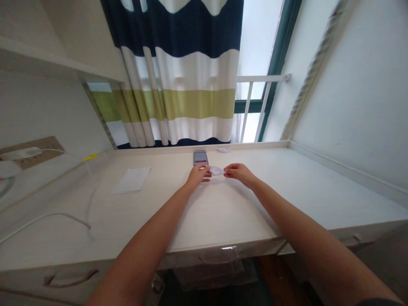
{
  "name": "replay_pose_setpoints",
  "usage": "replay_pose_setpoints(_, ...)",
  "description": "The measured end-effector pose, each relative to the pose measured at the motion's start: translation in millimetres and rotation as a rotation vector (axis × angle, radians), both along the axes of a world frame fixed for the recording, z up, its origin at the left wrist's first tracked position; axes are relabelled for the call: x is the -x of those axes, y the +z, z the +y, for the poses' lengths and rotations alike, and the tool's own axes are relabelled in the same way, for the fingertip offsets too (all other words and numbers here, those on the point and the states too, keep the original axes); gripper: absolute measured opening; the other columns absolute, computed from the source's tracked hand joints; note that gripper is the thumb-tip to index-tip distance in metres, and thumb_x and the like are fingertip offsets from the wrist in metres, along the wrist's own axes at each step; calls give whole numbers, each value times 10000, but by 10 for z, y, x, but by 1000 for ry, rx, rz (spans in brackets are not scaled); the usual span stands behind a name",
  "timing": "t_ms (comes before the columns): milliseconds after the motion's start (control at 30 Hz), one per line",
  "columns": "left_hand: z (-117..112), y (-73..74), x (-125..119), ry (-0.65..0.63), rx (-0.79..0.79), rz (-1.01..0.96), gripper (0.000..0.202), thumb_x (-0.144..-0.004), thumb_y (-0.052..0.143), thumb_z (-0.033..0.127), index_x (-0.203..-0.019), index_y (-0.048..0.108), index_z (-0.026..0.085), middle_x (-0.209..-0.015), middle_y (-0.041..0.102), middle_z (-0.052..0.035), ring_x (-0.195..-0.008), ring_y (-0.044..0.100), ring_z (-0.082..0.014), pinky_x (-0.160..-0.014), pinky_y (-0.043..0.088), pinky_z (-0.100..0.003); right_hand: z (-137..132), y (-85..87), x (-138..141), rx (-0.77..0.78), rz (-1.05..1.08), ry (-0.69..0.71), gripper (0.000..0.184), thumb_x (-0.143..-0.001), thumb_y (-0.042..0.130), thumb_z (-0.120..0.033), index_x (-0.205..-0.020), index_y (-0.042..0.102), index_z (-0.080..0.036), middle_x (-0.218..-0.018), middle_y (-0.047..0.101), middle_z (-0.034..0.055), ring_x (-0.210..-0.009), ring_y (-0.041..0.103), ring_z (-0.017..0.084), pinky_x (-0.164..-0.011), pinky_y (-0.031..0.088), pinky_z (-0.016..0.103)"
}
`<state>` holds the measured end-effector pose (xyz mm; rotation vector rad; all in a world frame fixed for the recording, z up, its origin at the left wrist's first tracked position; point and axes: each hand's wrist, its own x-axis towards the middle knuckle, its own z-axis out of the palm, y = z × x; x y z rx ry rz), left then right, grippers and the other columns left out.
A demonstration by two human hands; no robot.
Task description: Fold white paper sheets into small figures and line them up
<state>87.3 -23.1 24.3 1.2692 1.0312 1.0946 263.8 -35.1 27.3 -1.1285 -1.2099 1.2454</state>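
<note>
Between my two hands is a small piece of white folded paper (216, 170), held a little above the desk. My left hand (199, 176) pinches its left end, with the lower fingers stretched out below. At the right end, the closed fingertips of my right hand (239, 173) grip the paper. Just beyond my left hand lies a phone (200, 157) with its screen lit. Another small white paper piece (223, 150) rests near the back edge, past my right hand. The exact folds of the held paper are too small to make out.
A stack of white paper sheets (132, 180) lies on the left of the white desk (223, 216). A white cable (57, 215) runs over the desk's left side. Behind the desk hang striped curtains (197, 102). A wall (357, 110) bounds the right side.
</note>
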Motion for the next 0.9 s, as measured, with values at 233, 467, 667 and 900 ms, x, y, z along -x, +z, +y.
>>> replay_pose_setpoints(233, 716, 243, -307, -19, 19, 81, 116, -655, 600, 222, -643, 546, 119, -587, 517, -13, -511, 533, -102, -582, 480, -297, 651, 220, -390, -67, 33, -143, 86, -606, 644, -31, -626, 590, -95, -585, 591, 42, -537, 588, 113, -652, 537, 285)
replay_pose_setpoints(467, 1391, 289, -768, 25, 55, 9, 79, -668, 550, 96, -595, 521, 109, -503, 541, -16, -478, 529, -92, -587, 477, -263, 1221, 233, -702, -36, 254, -184, 69, -617, 632, -49, -622, 598, -110, -660, 620, 45, -649, 594, 116, -729, 524, 263)
replay_pose_setpoints(667, 1756, 27, -1007, 51, 121, 79, 93, -661, 561, 141, -574, 533, 126, -487, 548, -21, -502, 552, -122, -550, 464, -253, 1575, -111, -801, 57, 247, -362, 123, -602, 592, -4, -603, 600, -128, -561, 599, 21, -552, 575, 107, -618, 525, 252)
replay_pose_setpoints(900, 1945, -168, -1060, 127, 103, 210, 69, -666, 555, 180, -628, 553, 123, -553, 574, -31, -504, 560, -122, -500, 425, -227, 1868, -373, -844, 13, 22, -464, 104, -574, 601, -41, -572, 587, -143, -484, 575, 2, -500, 568, 116, -516, 495, 236)
